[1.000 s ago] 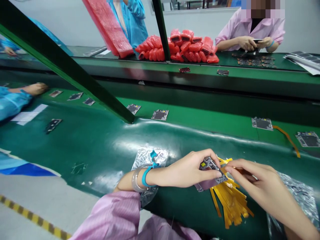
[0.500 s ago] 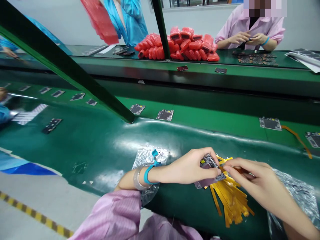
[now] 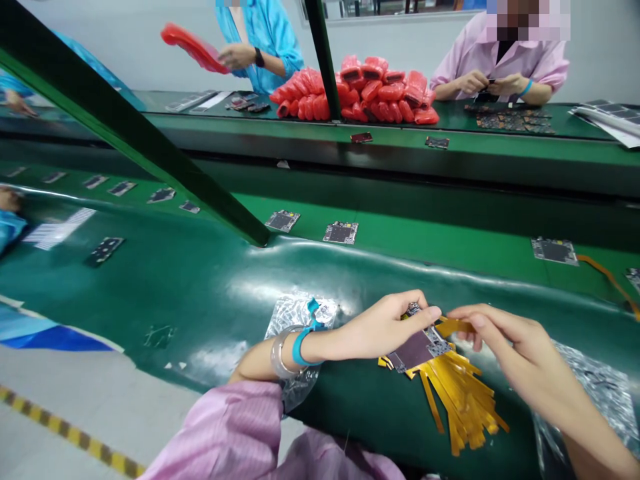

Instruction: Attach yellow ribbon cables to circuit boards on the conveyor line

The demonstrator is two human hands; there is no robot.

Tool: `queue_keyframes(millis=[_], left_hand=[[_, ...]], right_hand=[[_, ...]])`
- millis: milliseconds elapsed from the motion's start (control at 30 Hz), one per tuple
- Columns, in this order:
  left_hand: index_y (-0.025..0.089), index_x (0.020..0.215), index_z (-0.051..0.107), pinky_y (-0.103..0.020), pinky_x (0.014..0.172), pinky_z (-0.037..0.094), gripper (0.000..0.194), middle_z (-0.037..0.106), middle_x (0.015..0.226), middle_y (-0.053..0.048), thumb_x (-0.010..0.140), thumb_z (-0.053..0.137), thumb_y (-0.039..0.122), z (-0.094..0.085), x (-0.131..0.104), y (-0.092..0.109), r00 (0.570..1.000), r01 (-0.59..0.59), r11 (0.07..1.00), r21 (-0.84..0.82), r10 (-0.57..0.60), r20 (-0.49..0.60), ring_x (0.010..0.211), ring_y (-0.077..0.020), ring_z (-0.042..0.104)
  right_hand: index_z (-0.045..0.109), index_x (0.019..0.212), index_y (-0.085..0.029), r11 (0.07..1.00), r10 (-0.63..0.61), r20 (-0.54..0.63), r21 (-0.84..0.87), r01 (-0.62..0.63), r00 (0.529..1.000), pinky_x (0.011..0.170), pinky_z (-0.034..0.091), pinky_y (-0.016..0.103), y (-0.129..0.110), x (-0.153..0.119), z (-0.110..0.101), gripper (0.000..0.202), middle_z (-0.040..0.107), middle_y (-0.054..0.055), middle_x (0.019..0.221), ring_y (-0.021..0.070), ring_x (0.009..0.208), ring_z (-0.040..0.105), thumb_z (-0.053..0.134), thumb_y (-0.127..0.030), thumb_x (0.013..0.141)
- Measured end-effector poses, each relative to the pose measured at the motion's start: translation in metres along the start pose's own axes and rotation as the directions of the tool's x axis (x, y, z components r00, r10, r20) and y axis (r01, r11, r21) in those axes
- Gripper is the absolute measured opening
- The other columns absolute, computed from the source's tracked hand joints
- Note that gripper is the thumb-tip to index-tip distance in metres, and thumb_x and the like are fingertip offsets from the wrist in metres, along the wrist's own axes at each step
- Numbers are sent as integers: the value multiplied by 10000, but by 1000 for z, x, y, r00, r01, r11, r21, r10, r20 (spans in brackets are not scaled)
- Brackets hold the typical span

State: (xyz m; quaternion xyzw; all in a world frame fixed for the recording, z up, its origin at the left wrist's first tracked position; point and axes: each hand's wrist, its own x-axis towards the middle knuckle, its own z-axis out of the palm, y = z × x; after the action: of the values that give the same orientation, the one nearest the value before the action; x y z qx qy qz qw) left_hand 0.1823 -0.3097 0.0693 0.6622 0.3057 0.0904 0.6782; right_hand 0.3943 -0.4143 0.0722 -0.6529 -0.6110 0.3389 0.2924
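Observation:
Between thumb and fingers, my left hand (image 3: pixel 387 330) grips a dark circuit board (image 3: pixel 415 350) that is tilted above the table. My right hand (image 3: pixel 510 333) pinches an orange flex cable (image 3: pixel 456 327) at the board's right edge. The cable's near end meets the board close to my left thumb; whether it is joined there I cannot tell. Under the board, a fanned bundle of yellow-orange flex cables (image 3: pixel 463 400) lies on the green mat. A teal strap and a clear bangle circle my left wrist.
Circuit boards (image 3: pixel 341 232) lie along the green conveyor (image 3: pixel 440 233), one with an orange cable (image 3: pixel 607 273). Silvery plastic bags (image 3: pixel 595 387) flank my hands. A green post (image 3: pixel 200 180) slants across the left. Opposite, two people work beside a pile of red bags (image 3: pixel 370 90).
My right hand's grip has shifted on the flex cable, showing more of it. My left thumb has moved up the board. Boards on the near conveyor have slid right.

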Motion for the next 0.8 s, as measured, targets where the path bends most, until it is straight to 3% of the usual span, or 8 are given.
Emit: queue_keyframes(millis=[100, 167, 300, 400, 533, 600, 700, 800], left_hand=[[194, 863, 488, -236, 607, 360, 396, 450, 710, 58, 1019, 482, 558, 0, 1, -1, 1000, -4, 1000, 3, 4, -16, 645, -95, 423], [196, 858, 475, -240, 618, 362, 412, 458, 723, 55, 1020, 472, 575, 0, 1, -1, 999, -9, 999, 31, 10, -33, 663, -100, 441], [207, 893, 460, -252, 661, 401, 424, 528, 765, 43, 1013, 455, 614, -3, 8, -6, 997, -2, 993, 121, 11, -75, 704, -116, 502], [206, 986, 484, -264, 718, 454, 454, 609, 864, 12, 1003, 433, 657, -20, 26, -17, 988, -38, 961, 275, 77, -135, 773, -135, 559], [177, 1099, 553, -327, 996, 476, 403, 659, 1133, -86, 1040, 434, 557, -70, 59, -33, 874, 52, 799, 598, 254, -415, 1077, -197, 600], [153, 1141, 574, -407, 1146, 379, 322, 618, 1265, -142, 1043, 471, 442, -102, 70, -40, 802, 175, 750, 638, 268, -535, 1267, -254, 514], [130, 1313, 546, -565, 1221, 251, 333, 449, 1527, -207, 1033, 404, 240, -149, 69, -53, 711, 349, 698, 625, 237, -662, 1486, -344, 288], [192, 1464, 502, -750, 1193, 57, 534, 209, 1715, -125, 945, 417, 100, -192, 51, -70, 675, 485, 636, 600, 165, -719, 1577, -428, -48]], right_hand=[[751, 1157, -285, 1000, -5, -52, 10, 5, 999, 884, 577, 335, 0, 4, 0, 350, 752, 62, 1176, 246, 1098, 711, 500, -504, 1049], [736, 1194, -292, 1000, -8, 7, 17, 8, 1000, 874, 588, 347, 0, 10, 2, 322, 739, 71, 1234, 264, 1141, 699, 574, -503, 1013], [757, 1028, -249, 999, 17, 227, 28, -24, 974, 848, 581, 365, 1, 29, 6, 218, 788, 52, 1068, 246, 969, 737, 695, -437, 936], [758, 860, -207, 997, 17, 225, 63, -32, 974, 819, 576, 369, 11, 55, 2, 226, 802, 54, 911, 238, 852, 745, 714, -423, 909], [782, 877, -179, 994, -4, -71, 105, 11, 997, 745, 588, 365, 41, 104, -18, 335, 813, 86, 865, 269, 816, 781, 789, -509, 824], [773, 929, -185, 997, -15, -223, 77, 33, 975, 749, 583, 385, 57, 127, -34, 358, 809, 105, 912, 299, 886, 791, 690, -533, 904], [728, 968, -238, 1000, -21, -429, -6, 20, 903, 729, 578, 429, 77, 144, -57, 319, 791, 116, 958, 371, 1014, 752, 705, -547, 892], [685, 1041, -240, 994, -45, -535, -111, -17, 844, 795, 561, 461, 88, 134, -64, 359, 758, 140, 1031, 417, 1165, 664, 694, -566, 891]])
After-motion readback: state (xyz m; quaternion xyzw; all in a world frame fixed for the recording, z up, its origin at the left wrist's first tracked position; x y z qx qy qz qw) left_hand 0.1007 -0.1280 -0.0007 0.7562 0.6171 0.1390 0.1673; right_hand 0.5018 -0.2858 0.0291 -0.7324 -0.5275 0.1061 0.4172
